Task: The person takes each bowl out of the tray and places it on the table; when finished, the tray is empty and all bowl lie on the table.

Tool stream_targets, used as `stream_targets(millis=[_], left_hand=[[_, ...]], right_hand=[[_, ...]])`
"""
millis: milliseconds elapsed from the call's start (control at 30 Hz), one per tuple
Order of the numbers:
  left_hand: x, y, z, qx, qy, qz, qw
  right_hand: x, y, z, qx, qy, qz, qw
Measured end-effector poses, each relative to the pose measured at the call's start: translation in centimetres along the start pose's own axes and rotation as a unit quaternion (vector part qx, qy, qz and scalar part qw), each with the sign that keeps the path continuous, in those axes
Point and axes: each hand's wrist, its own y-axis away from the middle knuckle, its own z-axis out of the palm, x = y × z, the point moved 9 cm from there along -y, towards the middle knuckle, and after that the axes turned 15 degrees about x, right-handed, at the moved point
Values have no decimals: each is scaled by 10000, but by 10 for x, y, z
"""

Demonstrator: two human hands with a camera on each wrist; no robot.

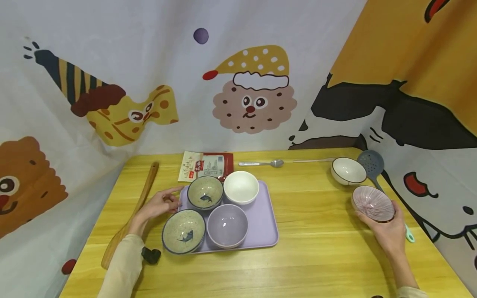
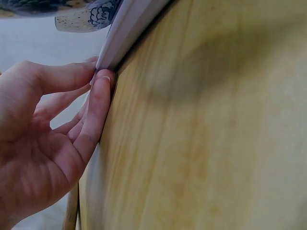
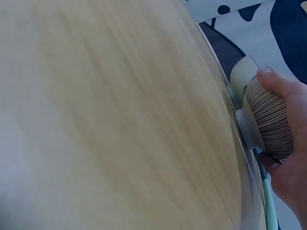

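At the left edge of the lavender tray (image 1: 266, 215), my left hand (image 1: 160, 205) pinches the rim between thumb and fingers (image 2: 98, 93). On the tray stand a white bowl (image 1: 241, 187), a lavender bowl (image 1: 227, 225) and a speckled fish bowl (image 1: 205, 192). A second speckled fish bowl (image 1: 184, 231) sits at the front left corner, partly past the tray's edge. Over at the right side of the table, my right hand (image 1: 389, 236) grips a striped bowl (image 1: 372, 203) by its side. Fine dark lines cover that bowl's outside (image 3: 271, 117) in the right wrist view.
Behind the striped bowl are a brown-rimmed white bowl (image 1: 348, 170) and a grey slotted spoon (image 1: 370, 162). A metal spoon (image 1: 261, 163), thin chopsticks (image 1: 313, 160) and a food packet (image 1: 193, 163) lie along the back. A wooden spatula (image 1: 143, 196) and small black object (image 1: 150, 255) lie left.
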Motion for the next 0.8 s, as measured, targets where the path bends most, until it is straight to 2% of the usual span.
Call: stream_targets(millis=[233,400,500,667,800], left_hand=[[-1,-1,0,44,-109,-65,9999],[-3,-3,-1,147,-253,-112,9995],[-4,-3,0,174,-275,-165,9993],[-6,-2,0,173,-275,-221,9992],[-6,-2,-1,218,-273,-217,9992]], right_hand=[[-3,-2,1,-99,110,-138,9998],[-11,-2,4,-340,72,-406,9986],[-17,-2,3,-327,127,-610,9975],[-35,0,-2,-159,222,-874,9958],[-60,5,-4,-87,16,-911,9958]])
